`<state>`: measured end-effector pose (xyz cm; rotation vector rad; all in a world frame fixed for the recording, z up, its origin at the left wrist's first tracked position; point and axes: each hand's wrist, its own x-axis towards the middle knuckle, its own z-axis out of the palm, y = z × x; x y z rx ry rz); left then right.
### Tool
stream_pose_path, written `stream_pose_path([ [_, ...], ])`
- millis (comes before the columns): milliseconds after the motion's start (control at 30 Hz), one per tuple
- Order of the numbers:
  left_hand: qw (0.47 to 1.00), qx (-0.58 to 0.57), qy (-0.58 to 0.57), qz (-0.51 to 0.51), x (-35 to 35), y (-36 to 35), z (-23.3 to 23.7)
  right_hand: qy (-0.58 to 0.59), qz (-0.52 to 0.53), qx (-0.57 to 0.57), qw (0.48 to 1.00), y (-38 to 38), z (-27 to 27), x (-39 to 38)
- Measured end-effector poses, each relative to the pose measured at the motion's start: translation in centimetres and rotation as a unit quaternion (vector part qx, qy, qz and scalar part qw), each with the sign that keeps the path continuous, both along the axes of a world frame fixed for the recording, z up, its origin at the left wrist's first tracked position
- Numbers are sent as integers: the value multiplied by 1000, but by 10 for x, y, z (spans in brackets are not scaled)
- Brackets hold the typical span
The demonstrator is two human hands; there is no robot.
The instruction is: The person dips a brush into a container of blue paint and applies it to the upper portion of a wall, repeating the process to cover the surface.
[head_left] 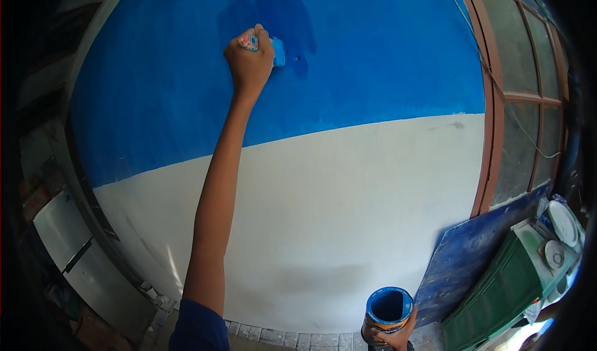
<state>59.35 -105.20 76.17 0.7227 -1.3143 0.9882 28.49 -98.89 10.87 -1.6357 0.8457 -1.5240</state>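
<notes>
My left hand [249, 65] is raised against the wall, its fingers closed round a paintbrush [279, 52]. The brush's blue-coated head shows to the right of my fist, and its paint-spotted handle end sticks out on the left. Around the head, a darker, wet-looking patch [289, 15] stands out on the blue upper wall [385, 52]. Low at the bottom right, my right hand [398, 337] grips a paint can [390, 305] from the side. The can is uncovered, with a blue rim and blue inside; how much paint it holds cannot be made out.
Below the blue lies a white wall section [348, 214]. A brown-framed window [494, 102] with a hanging cable borders the right. A blue board [460, 257] leans there, beside a green cabinet [497, 289] holding dishes. A silver refrigerator [99, 276] stands at the left.
</notes>
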Motion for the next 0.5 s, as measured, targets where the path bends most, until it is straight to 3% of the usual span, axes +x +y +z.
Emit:
stream_pose_path([
  [33, 999, 19, 7, 40, 2, -1, -12, -13, 0, 17, 1000, 1, 2, -1],
  [133, 998, 50, -23, 30, 0, 4, -49, -4, -9, 27, 1000, -1, -6, -5],
  [233, 993, 114, 0, 39, -11, 25, -56, -21, -19, 19, 999, -3, -4, -1],
  [333, 998, 61, -21, 28, -20, 27, -26, -49, -18, 15, 999, 2, 17, 4],
  [400, 995, -26, -62, 73, -15, 19, 11, 75, -80, 31, 993, 6, 39, 3],
  [500, 994, -68, -80, 26, -8, 5, 55, 79, -83, -4, 993, 4, 26, 2],
])
